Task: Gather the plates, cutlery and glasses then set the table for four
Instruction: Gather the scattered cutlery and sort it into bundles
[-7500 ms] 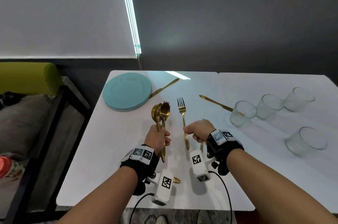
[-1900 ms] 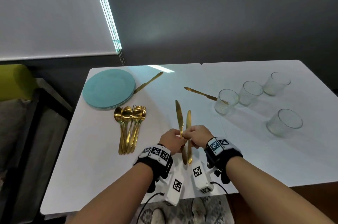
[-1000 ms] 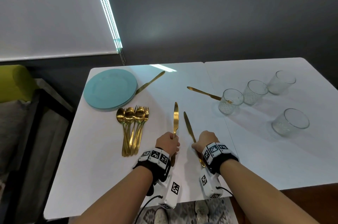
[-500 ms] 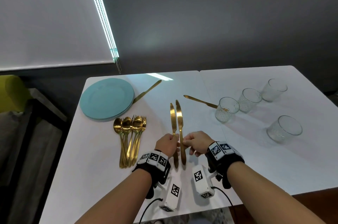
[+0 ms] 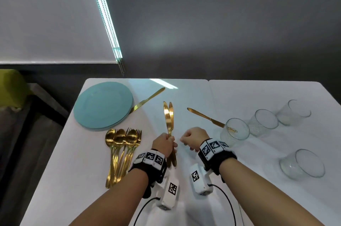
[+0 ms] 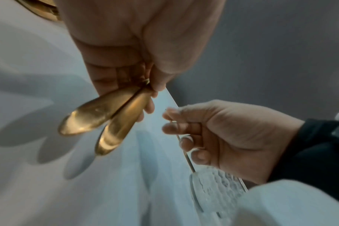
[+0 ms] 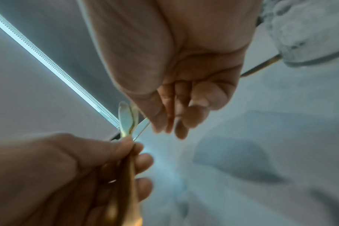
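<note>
My left hand (image 5: pixel 164 145) grips two gold knives (image 5: pixel 168 120) together by their handles, blades pointing away over the white table (image 5: pixel 239 96). The left wrist view shows both handle ends (image 6: pixel 99 119) sticking out below the fingers. My right hand (image 5: pixel 191 138) hovers just right of them, fingers curled, holding nothing (image 7: pixel 180 94). A stack of teal plates (image 5: pixel 103 106) sits at the far left with a third knife (image 5: pixel 147 99) beside it. A fourth knife (image 5: pixel 204 117) lies toward the glasses. Gold spoons and forks (image 5: pixel 121 152) lie bunched to the left of my left hand.
Several clear glasses stand on the right: three in a row (image 5: pixel 234 131) (image 5: pixel 263 122) (image 5: pixel 293 113) and one nearer (image 5: pixel 302 164). A dark wall runs behind the table. A dark bench and a yellow-green cushion (image 5: pixel 11 87) lie off the left edge.
Half a second ago each hand held one knife, side by side. Now my left hand holds both together, and my right hand has let go and drawn slightly right.
</note>
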`<state>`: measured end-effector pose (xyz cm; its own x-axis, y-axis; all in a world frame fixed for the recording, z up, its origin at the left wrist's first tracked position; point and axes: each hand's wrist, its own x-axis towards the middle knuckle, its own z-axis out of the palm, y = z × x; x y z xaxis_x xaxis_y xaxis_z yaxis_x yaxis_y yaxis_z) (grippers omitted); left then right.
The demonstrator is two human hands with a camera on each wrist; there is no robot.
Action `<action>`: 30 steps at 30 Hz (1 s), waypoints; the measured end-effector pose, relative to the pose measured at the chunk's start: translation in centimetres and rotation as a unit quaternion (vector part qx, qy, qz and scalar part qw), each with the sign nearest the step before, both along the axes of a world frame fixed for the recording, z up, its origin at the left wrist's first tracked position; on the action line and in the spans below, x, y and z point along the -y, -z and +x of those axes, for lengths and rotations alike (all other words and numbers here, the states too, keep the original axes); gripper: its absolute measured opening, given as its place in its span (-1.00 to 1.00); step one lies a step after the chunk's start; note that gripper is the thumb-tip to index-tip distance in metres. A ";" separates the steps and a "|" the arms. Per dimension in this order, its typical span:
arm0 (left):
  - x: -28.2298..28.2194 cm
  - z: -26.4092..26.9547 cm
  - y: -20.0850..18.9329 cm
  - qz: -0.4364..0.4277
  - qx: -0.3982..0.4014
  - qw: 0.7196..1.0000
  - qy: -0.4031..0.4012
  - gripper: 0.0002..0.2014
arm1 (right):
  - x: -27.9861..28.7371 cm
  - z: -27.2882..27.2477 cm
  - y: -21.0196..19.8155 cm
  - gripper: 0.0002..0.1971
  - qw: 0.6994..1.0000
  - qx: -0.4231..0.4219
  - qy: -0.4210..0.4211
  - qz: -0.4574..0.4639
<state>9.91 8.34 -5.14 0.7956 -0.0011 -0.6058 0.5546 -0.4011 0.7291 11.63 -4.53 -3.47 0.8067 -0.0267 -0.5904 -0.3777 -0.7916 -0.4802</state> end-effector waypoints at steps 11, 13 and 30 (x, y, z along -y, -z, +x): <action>0.1 4.0 1.0 -0.004 0.013 0.997 -0.072 -0.84 | 3.4 7.8 1.3 -0.78 0.981 0.013 0.041 -0.188; -0.2 4.3 1.1 0.001 0.020 0.997 -0.072 -0.84 | 3.2 8.6 1.7 -0.68 0.978 -0.005 0.040 -0.204; -0.2 5.1 1.0 0.035 0.072 0.994 -0.076 -0.77 | -1.0 7.1 2.8 -0.74 0.900 0.042 -0.343 -0.266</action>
